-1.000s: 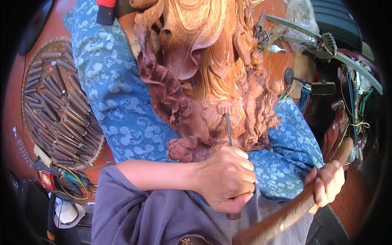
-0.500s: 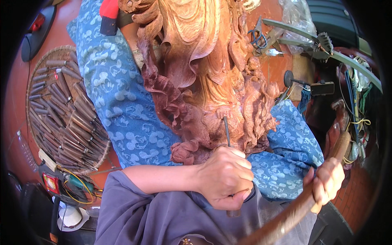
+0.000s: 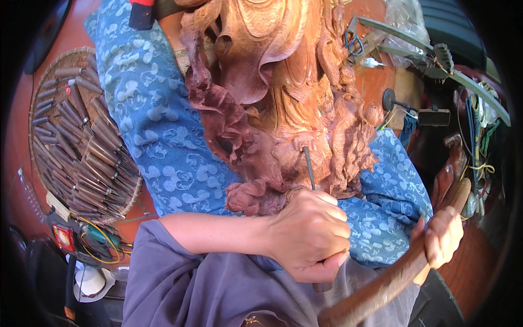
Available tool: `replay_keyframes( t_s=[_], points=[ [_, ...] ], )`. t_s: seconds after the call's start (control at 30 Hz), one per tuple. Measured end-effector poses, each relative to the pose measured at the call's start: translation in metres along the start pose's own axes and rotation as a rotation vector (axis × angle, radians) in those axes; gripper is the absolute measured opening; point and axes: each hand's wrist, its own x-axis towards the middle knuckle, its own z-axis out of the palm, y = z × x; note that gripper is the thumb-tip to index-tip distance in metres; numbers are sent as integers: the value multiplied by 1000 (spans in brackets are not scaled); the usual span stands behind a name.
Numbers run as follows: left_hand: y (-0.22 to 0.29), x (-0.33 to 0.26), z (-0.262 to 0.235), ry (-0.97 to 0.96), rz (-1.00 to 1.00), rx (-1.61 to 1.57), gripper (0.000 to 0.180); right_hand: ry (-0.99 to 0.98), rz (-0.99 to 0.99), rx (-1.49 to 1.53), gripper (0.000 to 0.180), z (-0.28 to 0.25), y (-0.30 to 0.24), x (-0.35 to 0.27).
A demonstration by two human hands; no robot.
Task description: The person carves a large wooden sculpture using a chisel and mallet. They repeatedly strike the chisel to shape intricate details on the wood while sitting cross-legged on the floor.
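My left hand (image 3: 311,237) is wrapped in a fist round a chisel (image 3: 309,168). Its thin metal shaft points away from me, and the tip touches the lower front of a reddish-brown wood carving (image 3: 297,117) with flowing drapery folds. A bit of the chisel's handle shows below the fist. On the right, my right hand (image 3: 444,237) grips a long, thick wooden club (image 3: 376,289) near its far end. The club slants down toward my lap, its near end apart from the chisel handle. The carving lies between my legs, in blue patterned cloth.
A round woven basket (image 3: 90,52) full of wooden-handled chisels stands at the left. Scissors (image 3: 353,42), a small white bottle (image 3: 372,62), a phone on a stand (image 3: 434,117) and a long curved metal bar (image 3: 392,38) are at the right. A power tool (image 3: 103,237) lies lower left.
The view has shifted slightly, and the carving sits a little higher and further right in it. The chisel tip stays on about the same spot. The club's near end shows more fully.
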Motion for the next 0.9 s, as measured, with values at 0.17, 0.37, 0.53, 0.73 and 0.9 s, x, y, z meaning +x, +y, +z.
replay_keyframes(
  t_s=[0.17, 0.37, 0.53, 0.73, 0.9],
  points=[
    [4, 8, -3, 53, -42, -59, 14, 16, 16, 18, 27, 3, 1, 0],
    [8, 12, -6, 107, -112, -137, 11, 75, 76, 103, 30, 9, 12, 0],
    [10, 19, -12, 132, -142, -216, 11, 33, 107, 184, 34, -1, 16, 7],
    [11, 25, -18, 182, -168, -276, 11, -51, 222, -23, 36, -4, 16, 19],
    [18, 29, -16, 253, -236, -321, 26, -36, 184, 100, 37, -2, 19, 27]
  ],
)
